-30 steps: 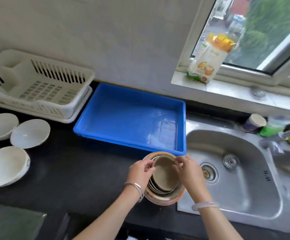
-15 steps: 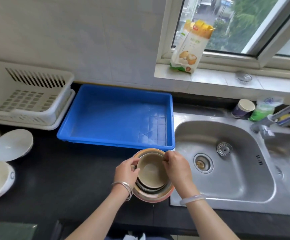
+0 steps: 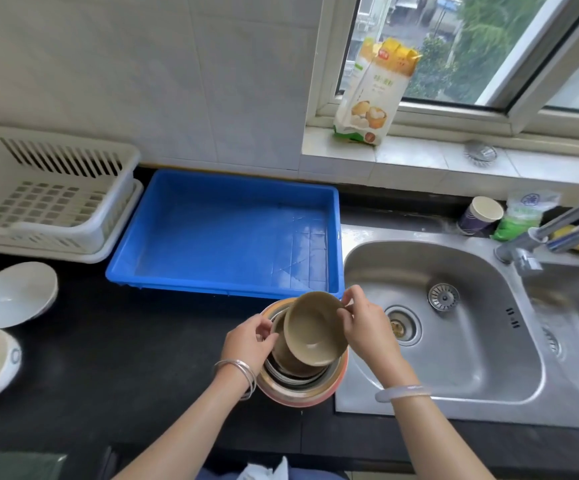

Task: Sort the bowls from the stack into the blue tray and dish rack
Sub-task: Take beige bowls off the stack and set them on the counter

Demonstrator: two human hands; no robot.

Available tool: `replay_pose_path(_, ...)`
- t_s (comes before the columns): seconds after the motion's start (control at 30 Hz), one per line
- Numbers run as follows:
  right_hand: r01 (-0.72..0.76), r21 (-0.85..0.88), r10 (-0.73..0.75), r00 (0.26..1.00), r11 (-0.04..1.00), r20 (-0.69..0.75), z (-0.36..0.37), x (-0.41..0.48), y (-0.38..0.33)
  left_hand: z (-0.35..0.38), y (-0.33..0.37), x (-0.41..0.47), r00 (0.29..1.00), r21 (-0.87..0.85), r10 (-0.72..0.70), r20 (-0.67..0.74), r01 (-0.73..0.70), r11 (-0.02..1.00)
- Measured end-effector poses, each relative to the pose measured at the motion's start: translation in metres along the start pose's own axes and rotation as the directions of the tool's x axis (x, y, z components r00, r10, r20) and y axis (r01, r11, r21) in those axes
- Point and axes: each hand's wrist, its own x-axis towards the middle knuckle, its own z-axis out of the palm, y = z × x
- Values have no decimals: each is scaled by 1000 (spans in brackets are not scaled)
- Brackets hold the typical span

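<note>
The right hand (image 3: 367, 327) pinched the far rim of a tan bowl (image 3: 312, 327) and held it tilted over the stack (image 3: 298, 386), hiding most of the bowls beneath. The left hand (image 3: 246, 341) curled its fingers on the stack's left rim. The stack sat on the counter (image 3: 125, 358), just before the tray (image 3: 225, 292); the rack (image 3: 56, 233) and white bowls (image 3: 14, 292) ran off the left edge.
</note>
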Motion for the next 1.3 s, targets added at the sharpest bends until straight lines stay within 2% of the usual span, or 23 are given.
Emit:
replay_pose_path(0.17, -66, 171, 72, 997, 983, -30, -10, -5, 2, 2, 6, -1, 998, 27, 14, -66, -12, 1000)
replay_pose_path(0.33, -83, 306, 110, 991, 948, -70, -19, -10, -1, -9, 8, -1, 993, -58, 18, -113, -25, 998)
replay_pose_path(0.5, -74, 451, 99, 995, 889, -33, -27, -7, -20, -37, 6, 3, 985, -183, -53, -162, 23, 983)
replay_pose_path(0.77, -36, 475, 12, 999, 879, 53, -7, 14, -74, -92, -37, -4, 934, -334, -210, -289, 107, 936)
replay_pose_path(0.93, 14, 450, -104, 979, 893, 175, 35, 29, -113, -120, -85, -18, 852, -482, -374, -366, 171, 859)
replay_pose_path(1.13, 25, 472, -213, 912, 881, 349, 99, 38, -167, -148, -151, -37, 708, -689, -593, -383, 209, 694)
replay_pose_path(1.3, -49, 475, -202, 863, 879, 463, 163, 51, -215, -162, -198, -50, 579, -784, -728, -366, 229, 577)
